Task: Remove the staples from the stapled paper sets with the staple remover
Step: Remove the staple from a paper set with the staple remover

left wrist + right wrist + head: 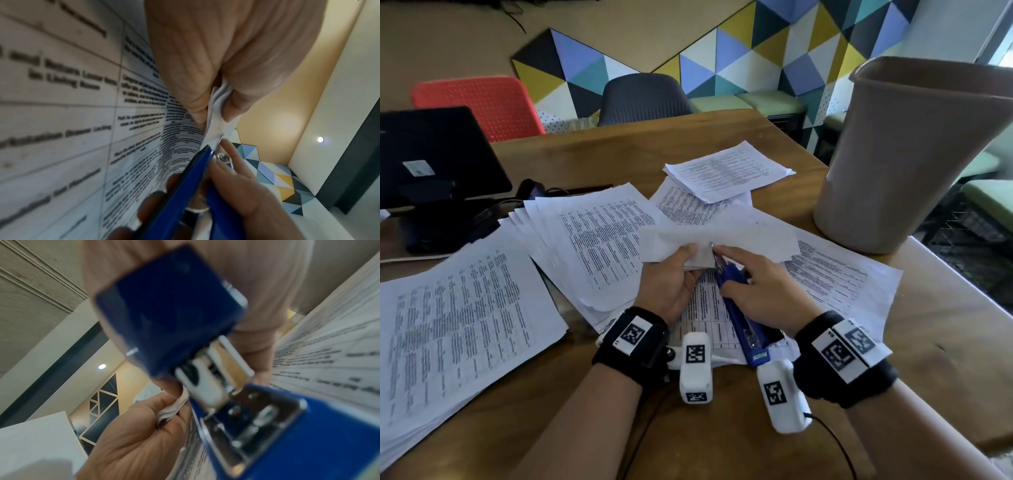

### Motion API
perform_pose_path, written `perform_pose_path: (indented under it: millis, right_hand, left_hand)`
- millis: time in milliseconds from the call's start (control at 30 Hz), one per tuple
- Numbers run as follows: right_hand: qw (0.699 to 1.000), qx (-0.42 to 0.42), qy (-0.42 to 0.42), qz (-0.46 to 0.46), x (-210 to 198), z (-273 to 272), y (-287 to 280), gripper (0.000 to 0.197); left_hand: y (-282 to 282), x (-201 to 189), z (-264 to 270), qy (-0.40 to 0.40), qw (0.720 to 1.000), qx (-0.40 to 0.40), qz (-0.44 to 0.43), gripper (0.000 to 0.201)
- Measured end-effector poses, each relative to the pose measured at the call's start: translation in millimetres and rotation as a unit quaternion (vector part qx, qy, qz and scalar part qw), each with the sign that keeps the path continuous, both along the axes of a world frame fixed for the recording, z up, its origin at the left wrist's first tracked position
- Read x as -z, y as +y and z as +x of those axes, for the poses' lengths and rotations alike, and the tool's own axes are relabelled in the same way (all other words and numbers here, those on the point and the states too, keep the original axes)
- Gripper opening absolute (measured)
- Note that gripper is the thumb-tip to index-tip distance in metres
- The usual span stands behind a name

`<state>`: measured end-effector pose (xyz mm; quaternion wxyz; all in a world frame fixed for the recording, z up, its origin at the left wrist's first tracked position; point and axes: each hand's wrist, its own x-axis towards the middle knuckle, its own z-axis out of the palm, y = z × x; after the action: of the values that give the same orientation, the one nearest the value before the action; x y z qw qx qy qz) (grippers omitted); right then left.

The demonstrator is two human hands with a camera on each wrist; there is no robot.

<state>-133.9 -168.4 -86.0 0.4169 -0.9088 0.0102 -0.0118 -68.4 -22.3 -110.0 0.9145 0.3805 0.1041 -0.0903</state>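
My left hand (671, 274) pinches the corner of a stapled paper set (722, 236), lifted a little above the desk. My right hand (756, 284) grips a blue stapler (743, 322) whose metal remover tip at the far end meets that pinched corner (711, 247). In the left wrist view my left hand (218, 91) clamps the folded white paper edge (216, 123), and the blue stapler (185, 186) points up at it from my right hand (236, 186). In the right wrist view the stapler's blue body (164, 318) and hinge fill the frame, my left hand (144, 434) holding paper behind.
Printed sheets (458, 315) lie spread over the wooden desk (945, 359), with more piles (726, 171) further back. A tall beige bin (907, 157) stands at the right. A black monitor (431, 154) and cables sit at the left; chairs (643, 99) are behind the desk.
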Motion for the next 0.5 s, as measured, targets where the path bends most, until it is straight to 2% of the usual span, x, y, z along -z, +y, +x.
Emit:
perform_pose_path:
  millis: [267,500]
  right_hand:
    - [0.998,0.015,-0.059,-0.031,-4,2,7,0.051]
    - [0.995,0.021,-0.094,-0.038,-5,2,19,0.045]
  left_hand:
    - [-2,18,2,-0.064,0.998,0.009,-0.024,0.045]
    - [-6,14,-4,-0.071,0.997,-0.022,-0.023,0.037]
